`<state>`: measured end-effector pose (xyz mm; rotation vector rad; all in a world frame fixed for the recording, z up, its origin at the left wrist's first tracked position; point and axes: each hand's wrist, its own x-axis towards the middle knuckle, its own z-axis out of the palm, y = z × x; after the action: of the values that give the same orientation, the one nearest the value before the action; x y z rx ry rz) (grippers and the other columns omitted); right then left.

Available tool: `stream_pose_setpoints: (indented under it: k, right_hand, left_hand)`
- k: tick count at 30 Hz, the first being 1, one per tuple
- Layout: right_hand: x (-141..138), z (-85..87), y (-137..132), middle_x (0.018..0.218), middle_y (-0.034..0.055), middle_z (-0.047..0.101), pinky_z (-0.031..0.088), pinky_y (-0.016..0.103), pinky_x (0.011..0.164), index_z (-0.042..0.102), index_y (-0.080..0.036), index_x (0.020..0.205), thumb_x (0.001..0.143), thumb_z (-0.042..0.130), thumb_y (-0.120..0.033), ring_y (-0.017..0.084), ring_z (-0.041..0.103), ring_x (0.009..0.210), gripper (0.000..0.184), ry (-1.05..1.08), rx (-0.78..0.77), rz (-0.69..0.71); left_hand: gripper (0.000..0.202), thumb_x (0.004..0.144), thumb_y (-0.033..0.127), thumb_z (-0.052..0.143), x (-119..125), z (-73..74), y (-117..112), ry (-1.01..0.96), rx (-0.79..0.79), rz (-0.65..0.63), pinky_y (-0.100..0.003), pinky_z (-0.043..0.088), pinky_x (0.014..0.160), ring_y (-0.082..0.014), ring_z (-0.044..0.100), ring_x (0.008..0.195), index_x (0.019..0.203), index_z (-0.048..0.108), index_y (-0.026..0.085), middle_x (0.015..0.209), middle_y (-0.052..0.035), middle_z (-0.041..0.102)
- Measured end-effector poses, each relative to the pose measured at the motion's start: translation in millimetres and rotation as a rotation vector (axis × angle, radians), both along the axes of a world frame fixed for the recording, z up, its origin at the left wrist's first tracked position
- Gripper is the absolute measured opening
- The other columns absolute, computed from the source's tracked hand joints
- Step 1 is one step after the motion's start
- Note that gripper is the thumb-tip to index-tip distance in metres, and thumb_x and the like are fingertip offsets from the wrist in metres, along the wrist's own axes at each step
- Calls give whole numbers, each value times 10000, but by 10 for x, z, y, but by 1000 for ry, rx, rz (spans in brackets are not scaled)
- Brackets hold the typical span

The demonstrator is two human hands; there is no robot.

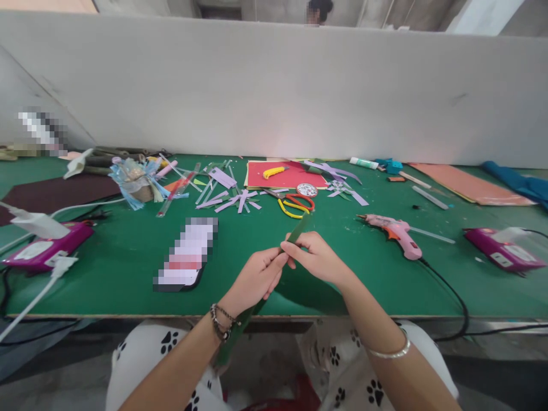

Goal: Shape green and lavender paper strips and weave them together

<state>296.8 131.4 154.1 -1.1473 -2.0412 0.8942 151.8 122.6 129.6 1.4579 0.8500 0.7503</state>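
Observation:
Both of my hands grip one long dark green strip (298, 229) that slants from below the table edge up toward the scissors. My left hand (256, 278) is closed round its middle, a beaded bracelet on that wrist. My right hand (314, 256) pinches the strip a little higher, a silver bangle on that wrist. The strip's lower end (233, 337) hangs over my lap, in front of the green table (120, 268).
A pink glue gun (396, 231) with a black cord lies to the right. Yellow-and-red scissors (293, 204), a red sheet (285, 174) with a yellow cutter, lilac paper strips (231, 197), purple power boxes (45, 251) (503, 251) and a blurred phone (186, 257) lie on the table. A person's head shows behind the partition.

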Motion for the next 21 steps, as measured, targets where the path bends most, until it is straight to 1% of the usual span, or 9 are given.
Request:
stream_pose_setpoints:
  k: [3,6,9,12,14,17,19,21]
  right_hand:
    - [14,-2,13,475,-20,465,302,200,482,452,-157,481,845,388,-339,68,403,458,412,-5,5,10]
    - [59,-6,29,465,-30,416,274,202,461,428,-157,459,850,368,-368,57,356,437,449,-13,-9,20]
    - [94,-6,40,440,-46,327,245,208,447,349,-173,437,832,377,-394,54,302,430,454,-5,1,-24]
    - [83,1,37,409,-61,258,224,213,432,308,-182,420,824,384,-394,52,260,412,463,-8,-46,-68]
    - [54,3,29,409,-58,293,231,209,435,353,-171,428,832,379,-378,51,276,411,455,-15,-83,-44]
    - [6,-14,21,474,-40,399,268,197,467,424,-151,479,839,393,-357,55,345,457,416,9,-69,7]
    - [-5,-28,23,498,-39,413,280,191,484,439,-147,500,841,405,-358,57,366,479,402,20,-49,17]
    - [11,-25,30,498,-40,411,277,191,482,446,-145,505,849,395,-365,56,365,476,411,2,-41,32]
  left_hand:
    - [319,826,408,338,-23,17,-3,37,24,-4,-171,244,353,-39,260,255,723,503,155,296,120,307]
    - [299,824,391,349,-38,43,-9,58,5,-36,-166,227,342,-37,252,252,709,501,160,300,121,308]
    - [276,816,374,360,-48,75,-10,88,-11,-71,-155,197,320,-35,245,248,701,499,165,301,124,302]
    - [274,820,363,347,-58,96,-3,112,-9,-75,-148,196,310,-36,242,241,730,510,163,301,127,303]
    - [272,821,370,350,-60,95,4,122,3,-64,-146,221,312,-36,275,245,757,511,160,326,120,344]
    - [262,818,372,362,-55,69,12,110,68,-4,-145,283,343,-40,369,282,733,488,159,389,95,423]
    - [256,819,357,364,-52,49,14,108,130,45,-146,303,364,-42,380,295,694,473,162,375,95,409]
    - [250,818,341,366,-52,39,11,120,173,64,-145,291,361,-40,340,282,670,467,167,339,107,360]
